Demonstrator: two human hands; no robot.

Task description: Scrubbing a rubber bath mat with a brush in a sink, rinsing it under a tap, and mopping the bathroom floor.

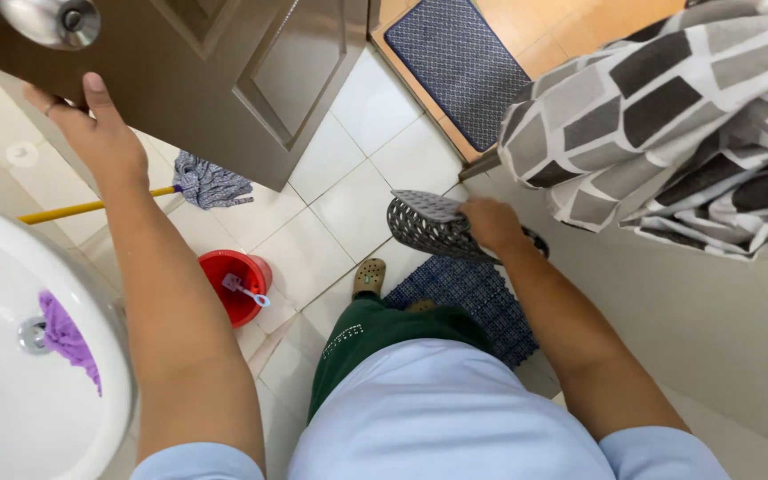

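Brown wood fills my upper view: the door swings in from eleven o'clock, its lower edge cutting across the white floor tiles, and my left hand lies flat against that edge, fingers pressed together and stretched up along the panel, nothing pinched. Just below the door, a yellow-handled mop lies on the floor at ten o'clock, with a red bucket holding a small brush close beside my left forearm. At eight o'clock the white sink crowds that arm, a purple cloth draped near its drain. Open tile runs from the centre up to twelve o'clock, ending at the threshold where a dark blue doormat sits. My right hand is at about two o'clock from my body, fingers curled around the folded grey perforated mat; the mat sticks out toward nine o'clock from the knuckles, held in the air above a blue floor mat and my sandalled foot. At one to three o'clock a grey-and-white checked towel hangs against the pale wall, narrowing the room on that side.
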